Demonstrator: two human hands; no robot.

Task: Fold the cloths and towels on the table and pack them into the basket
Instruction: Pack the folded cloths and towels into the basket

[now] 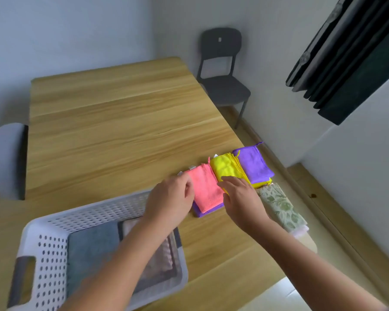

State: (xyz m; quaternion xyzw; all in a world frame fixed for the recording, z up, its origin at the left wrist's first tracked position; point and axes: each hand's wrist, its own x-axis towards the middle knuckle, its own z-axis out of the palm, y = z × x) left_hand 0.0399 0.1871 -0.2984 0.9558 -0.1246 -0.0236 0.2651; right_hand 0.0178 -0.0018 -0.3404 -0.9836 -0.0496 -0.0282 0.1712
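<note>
A folded pink cloth (206, 187) lies on a folded purple one (200, 213) near the table's right edge. My left hand (170, 198) sits at the pink cloth's left side, fingers curled at its edge. My right hand (240, 198) rests on its right side, fingers reaching onto a folded yellow cloth (225, 166). Beside that lies a second purple cloth (253, 163). A folded green floral towel (281, 207) lies to the right of my right wrist. The white perforated basket (52, 250) stands at the front left and holds a grey towel (92, 250) and a pinkish cloth (160, 263).
The wooden table (112, 122) stretches away beyond the cloths. A dark chair (222, 70) stands at its far right corner and a pale chair back (5, 158) at its left side. The table's right edge runs just past the floral towel. A dark curtain (355, 57) hangs at the right.
</note>
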